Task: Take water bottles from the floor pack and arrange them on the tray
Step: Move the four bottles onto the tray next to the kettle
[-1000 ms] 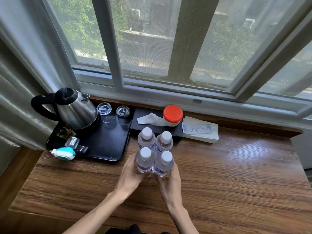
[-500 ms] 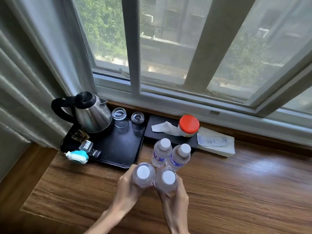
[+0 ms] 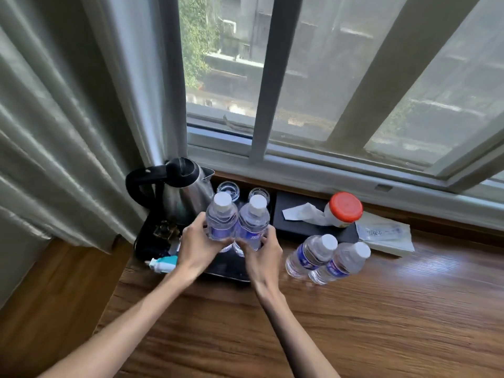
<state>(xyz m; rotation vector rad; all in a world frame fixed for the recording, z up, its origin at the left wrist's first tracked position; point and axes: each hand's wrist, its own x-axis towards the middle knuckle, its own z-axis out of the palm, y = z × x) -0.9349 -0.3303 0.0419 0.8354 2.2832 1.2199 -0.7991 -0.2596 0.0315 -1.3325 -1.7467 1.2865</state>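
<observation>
Two clear water bottles with white caps and blue labels are held side by side over the black tray (image 3: 223,272). My left hand (image 3: 197,248) grips the left bottle (image 3: 220,219); my right hand (image 3: 263,253) grips the right bottle (image 3: 253,221). Whether they touch the tray I cannot tell. Two more bottles stand on the wooden table to the right of the tray, one (image 3: 311,253) beside the other (image 3: 342,261). The floor pack is out of view.
A steel kettle (image 3: 182,192) with a black handle and two upturned glasses (image 3: 227,189) occupy the tray's back. A teal item (image 3: 165,264) lies at its front left. A black tissue box (image 3: 305,227), an orange-lidded jar (image 3: 345,208) and papers (image 3: 384,236) line the window sill. Curtain hangs left.
Both hands lifted the two near bottles off the table and carried them left and forward over the tray. The other two bottles stayed on the table.
</observation>
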